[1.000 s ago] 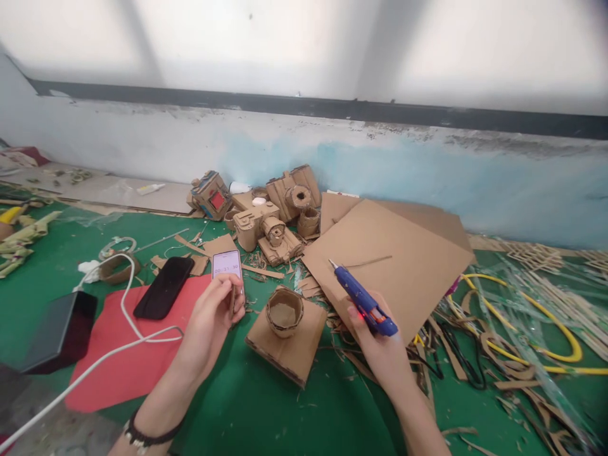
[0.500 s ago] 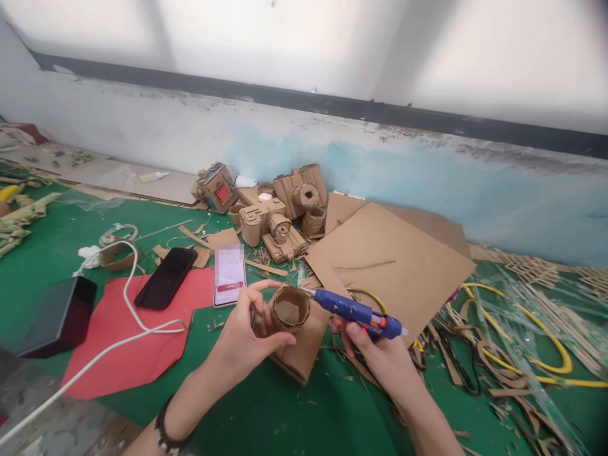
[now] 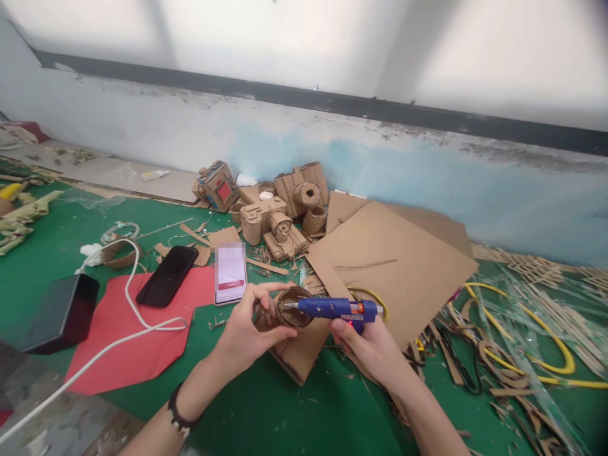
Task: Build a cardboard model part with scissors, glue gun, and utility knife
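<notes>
My left hand (image 3: 254, 321) grips a short round cardboard tube (image 3: 287, 315) between thumb and fingers, its open end tilted up toward me. Below the tube lies a flat cardboard piece (image 3: 304, 351); whether the two touch is hidden. In my right hand (image 3: 363, 342) is a blue hot glue gun (image 3: 332, 308), fingers wrapped round its handle and a small red light lit on its side. The gun's metal nozzle points left, over the mouth of the tube at its inner wall.
Cardboard model cameras (image 3: 266, 218) stand by the wall, with large cardboard sheets (image 3: 394, 259) to their right. A black phone (image 3: 167, 276) and red paper (image 3: 128, 345) lie left, near a dark box (image 3: 61, 315) with a white cable. Yellow tubing (image 3: 565, 354) and cardboard scraps litter the right.
The glue gun has moved left and swung level, its nozzle passing from the tube's right rim to over its opening. My left hand has tilted the tube slightly.
</notes>
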### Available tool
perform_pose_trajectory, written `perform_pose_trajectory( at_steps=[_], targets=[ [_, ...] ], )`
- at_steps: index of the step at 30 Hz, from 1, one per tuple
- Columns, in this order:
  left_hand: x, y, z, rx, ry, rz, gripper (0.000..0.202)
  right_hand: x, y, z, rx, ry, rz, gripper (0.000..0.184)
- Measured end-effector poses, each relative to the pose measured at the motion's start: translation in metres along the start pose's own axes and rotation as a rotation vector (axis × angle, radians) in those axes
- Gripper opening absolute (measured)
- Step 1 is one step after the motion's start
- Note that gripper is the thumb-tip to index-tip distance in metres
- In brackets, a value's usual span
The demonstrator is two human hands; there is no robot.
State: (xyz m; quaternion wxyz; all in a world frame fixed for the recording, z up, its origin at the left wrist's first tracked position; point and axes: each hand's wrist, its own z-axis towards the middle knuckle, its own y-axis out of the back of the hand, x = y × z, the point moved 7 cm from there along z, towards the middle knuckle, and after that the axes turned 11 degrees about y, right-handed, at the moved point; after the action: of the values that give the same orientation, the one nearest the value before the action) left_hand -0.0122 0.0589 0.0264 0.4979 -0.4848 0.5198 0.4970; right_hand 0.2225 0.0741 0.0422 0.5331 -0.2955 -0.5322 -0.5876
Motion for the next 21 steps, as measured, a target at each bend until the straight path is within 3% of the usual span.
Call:
perform_pose_trajectory(
  at_steps=[10,21],
  targets=[
    [-0.009,0.005,0.002,0.067,-0.008,0.003,0.038,0.001,-0.002,0.011,0.094,0.021,0.039,0.051],
    [-0.002,0.005,0.004,0.036,-0.056,0.032,0.043,-0.016,0.001,0.010,0.123,-0.006,0.035,0.056]
  ],
)
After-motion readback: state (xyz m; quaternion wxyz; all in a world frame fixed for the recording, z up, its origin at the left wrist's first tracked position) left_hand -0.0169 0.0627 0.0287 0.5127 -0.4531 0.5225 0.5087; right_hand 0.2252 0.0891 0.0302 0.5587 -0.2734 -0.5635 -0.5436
